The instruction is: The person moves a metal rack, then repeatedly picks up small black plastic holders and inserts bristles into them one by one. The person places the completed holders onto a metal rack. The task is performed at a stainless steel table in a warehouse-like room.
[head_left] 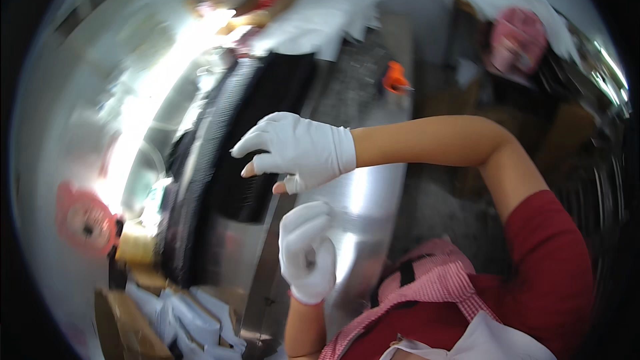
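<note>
Both hands wear white gloves, and bare fingertips show on the right one. My right hand (293, 152) is held out over the long metal bench (370, 210), its fingers bent but apart, with nothing seen between them. Beneath its fingers lies a strip of black material (247, 183). Nearer the lower edge, my left hand (307, 250) is curled, thumb and fingers making a ring around a small gap. No object shows in that hand. The orange-handled tool (396, 79) rests on the bench beyond my right forearm.
White sheets (327, 17) lie across the bench's far end. A bright lamp strip and a pink round fan (87, 220) stand along the left side. At the lower left, a cardboard box (127, 327) sits by white packets (190, 320). A pink bag-like item (517, 40) is at upper right.
</note>
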Motion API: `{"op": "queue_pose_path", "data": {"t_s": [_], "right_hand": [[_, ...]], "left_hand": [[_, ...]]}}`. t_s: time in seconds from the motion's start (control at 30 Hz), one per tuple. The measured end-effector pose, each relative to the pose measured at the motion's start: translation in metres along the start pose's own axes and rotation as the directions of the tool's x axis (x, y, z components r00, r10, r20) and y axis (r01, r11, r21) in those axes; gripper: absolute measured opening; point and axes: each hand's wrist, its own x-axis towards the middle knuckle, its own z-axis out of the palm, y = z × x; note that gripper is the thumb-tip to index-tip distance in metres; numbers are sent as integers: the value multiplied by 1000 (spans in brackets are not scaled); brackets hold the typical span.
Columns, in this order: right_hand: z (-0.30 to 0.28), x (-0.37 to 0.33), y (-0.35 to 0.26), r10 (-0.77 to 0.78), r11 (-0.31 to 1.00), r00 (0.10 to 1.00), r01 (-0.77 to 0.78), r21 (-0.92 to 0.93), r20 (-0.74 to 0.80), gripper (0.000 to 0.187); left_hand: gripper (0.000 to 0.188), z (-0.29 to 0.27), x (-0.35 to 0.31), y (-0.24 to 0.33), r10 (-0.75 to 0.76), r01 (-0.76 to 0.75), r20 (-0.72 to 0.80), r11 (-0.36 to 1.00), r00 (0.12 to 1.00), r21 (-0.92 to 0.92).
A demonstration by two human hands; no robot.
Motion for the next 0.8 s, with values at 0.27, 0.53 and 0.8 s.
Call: {"op": "queue_pose_path", "data": {"t_s": [0.27,0.53,0.8], "right_hand": [[-19,-554,-131,870,-291,-393,-896,-334,298,51],[-30,-880,-380,179,-971,-967,-204,-127,183,41],[-27,-1080,-389,90,-993,-992,-97,-73,85,66]], "left_hand": [[31,271,45,72,555,-113,760,825,338,-553],[26,472,11,47,315,96,884,925,344,-367],[17,635,-129,-50,273,405,863,795,425,-451]]}}
